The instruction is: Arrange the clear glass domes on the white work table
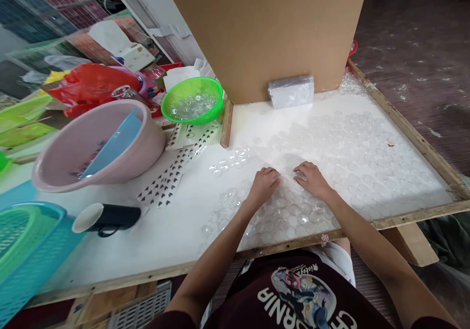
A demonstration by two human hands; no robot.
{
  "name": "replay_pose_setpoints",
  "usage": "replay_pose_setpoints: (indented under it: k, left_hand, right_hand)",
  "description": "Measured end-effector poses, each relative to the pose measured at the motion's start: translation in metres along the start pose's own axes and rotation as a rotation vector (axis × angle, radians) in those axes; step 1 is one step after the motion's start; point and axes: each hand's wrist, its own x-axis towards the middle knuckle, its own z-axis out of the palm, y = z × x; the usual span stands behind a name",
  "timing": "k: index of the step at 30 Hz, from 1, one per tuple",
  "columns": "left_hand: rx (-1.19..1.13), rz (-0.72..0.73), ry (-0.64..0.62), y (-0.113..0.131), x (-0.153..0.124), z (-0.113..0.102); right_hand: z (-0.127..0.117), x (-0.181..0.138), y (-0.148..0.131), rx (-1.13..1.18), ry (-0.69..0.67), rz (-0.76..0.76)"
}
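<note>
My left hand (265,184) rests low over the white tabletop among many small clear round discs (290,214). Its fingers are bent, with the thumb a little apart from them, and the tips touch or nearly touch the discs. Across a short gap, my right hand (311,178) mirrors it, fingers curved inward and thumb apart. I see no object plainly gripped in either hand, though a transparent disc at the fingertips would be hard to make out. The discs lie mostly in a single spread layer, close together in front of me and out to the right.
A cardboard sheet (271,35) stands at the back behind a wrapped grey-white block (292,92). Leftward are a green bowl (216,108) of clear pieces, a pink basin (147,148), a dark mug (119,217) on its side and blue-green baskets (44,255). Wooden strips (411,216) edge the table.
</note>
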Motion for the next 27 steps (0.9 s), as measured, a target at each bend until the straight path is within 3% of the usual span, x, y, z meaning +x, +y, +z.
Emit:
replay_pose_setpoints:
  k: [9, 18, 27]
  left_hand:
    - [-0.017, 0.015, 0.014, -0.001, 0.002, 0.003]
    - [-0.013, 0.027, 0.014, 0.001, -0.002, -0.001]
    - [-0.066, -0.051, 0.018, 0.002, -0.005, -0.01]
  right_hand:
    - [-0.005, -0.001, -0.009, -0.051, -0.094, 0.021]
    - [-0.01, 0.0, -0.006, -0.076, -0.003, 0.056]
    - [-0.009, -0.001, -0.002, -0.13, -0.035, 0.099]
